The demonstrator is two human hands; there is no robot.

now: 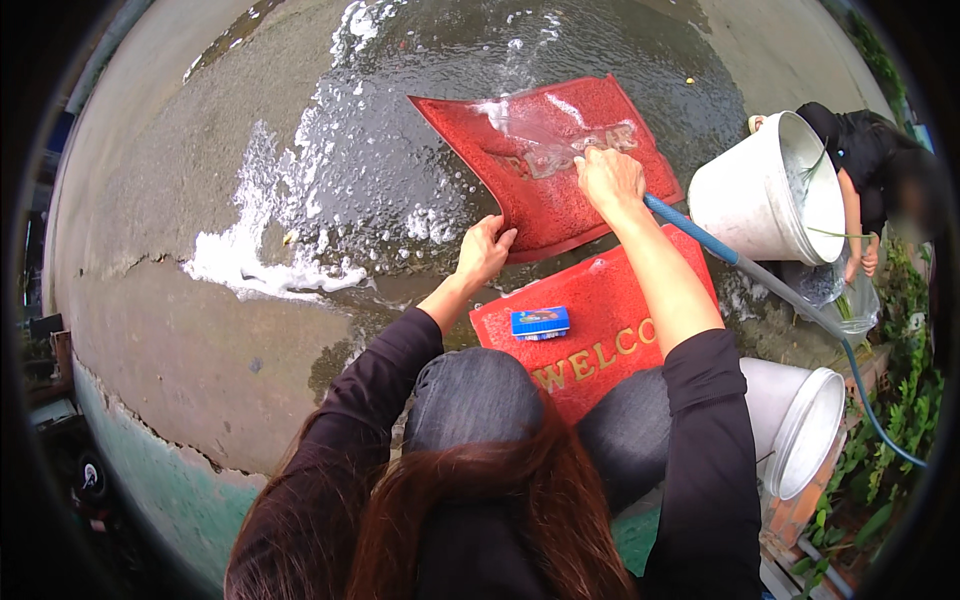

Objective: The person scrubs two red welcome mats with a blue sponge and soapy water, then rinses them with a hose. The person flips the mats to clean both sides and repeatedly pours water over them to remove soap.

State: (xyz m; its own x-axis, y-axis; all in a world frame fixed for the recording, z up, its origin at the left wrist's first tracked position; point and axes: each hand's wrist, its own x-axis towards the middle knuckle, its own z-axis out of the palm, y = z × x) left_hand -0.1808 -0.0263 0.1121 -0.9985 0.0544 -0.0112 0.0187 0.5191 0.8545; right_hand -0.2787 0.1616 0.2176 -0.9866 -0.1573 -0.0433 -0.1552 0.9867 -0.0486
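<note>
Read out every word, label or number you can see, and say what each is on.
I won't copy wording, only place it:
Near red mat: large gold letters, partly hidden by the right forearm.
Far red mat: lettering, too blurred to read.
Blue brush: print, too small to read.

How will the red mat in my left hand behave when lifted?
Probably floppy: the red mat curves up toward the left hand. Likely slippery, given foamy white streaks on it. Perhaps heavy, as the concrete beside it is wet.
</note>
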